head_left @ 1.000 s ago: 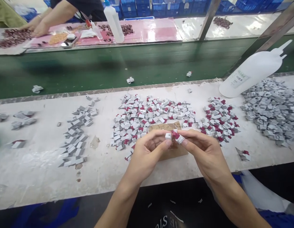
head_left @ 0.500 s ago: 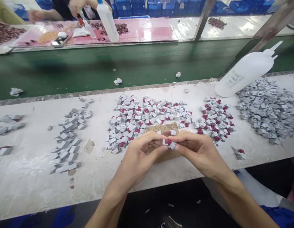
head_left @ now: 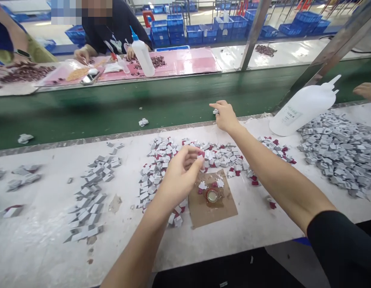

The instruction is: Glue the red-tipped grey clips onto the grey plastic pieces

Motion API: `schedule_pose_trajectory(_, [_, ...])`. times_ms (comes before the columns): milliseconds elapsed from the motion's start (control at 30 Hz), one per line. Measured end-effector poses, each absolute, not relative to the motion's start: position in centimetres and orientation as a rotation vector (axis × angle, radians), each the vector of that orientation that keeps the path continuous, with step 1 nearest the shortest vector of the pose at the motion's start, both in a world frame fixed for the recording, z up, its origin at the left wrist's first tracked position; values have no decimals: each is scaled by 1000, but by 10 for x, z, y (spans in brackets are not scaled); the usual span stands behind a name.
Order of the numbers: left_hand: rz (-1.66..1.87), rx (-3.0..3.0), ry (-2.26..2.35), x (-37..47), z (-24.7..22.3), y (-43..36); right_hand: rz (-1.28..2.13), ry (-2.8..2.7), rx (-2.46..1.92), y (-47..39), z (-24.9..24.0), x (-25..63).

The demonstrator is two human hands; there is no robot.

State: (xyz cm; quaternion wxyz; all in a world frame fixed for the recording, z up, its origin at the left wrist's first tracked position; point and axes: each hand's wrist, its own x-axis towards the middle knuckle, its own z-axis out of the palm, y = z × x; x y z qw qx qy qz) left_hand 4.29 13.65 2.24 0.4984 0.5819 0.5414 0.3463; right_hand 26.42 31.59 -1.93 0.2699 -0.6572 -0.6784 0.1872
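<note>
And there they part! Half a second ago both hands meet over the cardboard square (head_left: 203, 218); now the right hand (head_left: 226, 117) is out at the near edge of the green belt (head_left: 179, 104), index finger stretched to the left, a small pale piece (head_left: 215, 112) right at its fingers. Is it pinched, or lying on the belt? I can't tell; the other fingers look half curled.

The left hand (head_left: 182, 172) stays back, just above the heap of grey-and-maroon pieces (head_left: 151, 176), thumb and fingertips closed on a little maroon-and-white piece (head_left: 201, 154). I take it the two-handed handling is over, each hand now seeing to its own piece. With the hands apart, the round cap (head_left: 212, 195) shows on the cardboard, and another person's hand (head_left: 365, 91) comes in at the right.

Which way does the held piece point? Maroon faces up and away, white sits by the thumb; its long axis is hidden by the fingers. The pale piece is too stubby and too covered to read an axis.
</note>
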Motion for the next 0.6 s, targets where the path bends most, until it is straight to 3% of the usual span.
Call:
schedule_pose_trajectory(267, [796,1623,1609,96,14,269,510,-1700,-1875,339,-8,285])
schedule_pose_trajectory(433, [657,1633,1644,135,-6,338,630,-1610,-1744,240,13,323])
schedule_pose_trajectory(600, [583,1562,1679,168,-19,374,911,-1330,-1596,120,3,333])
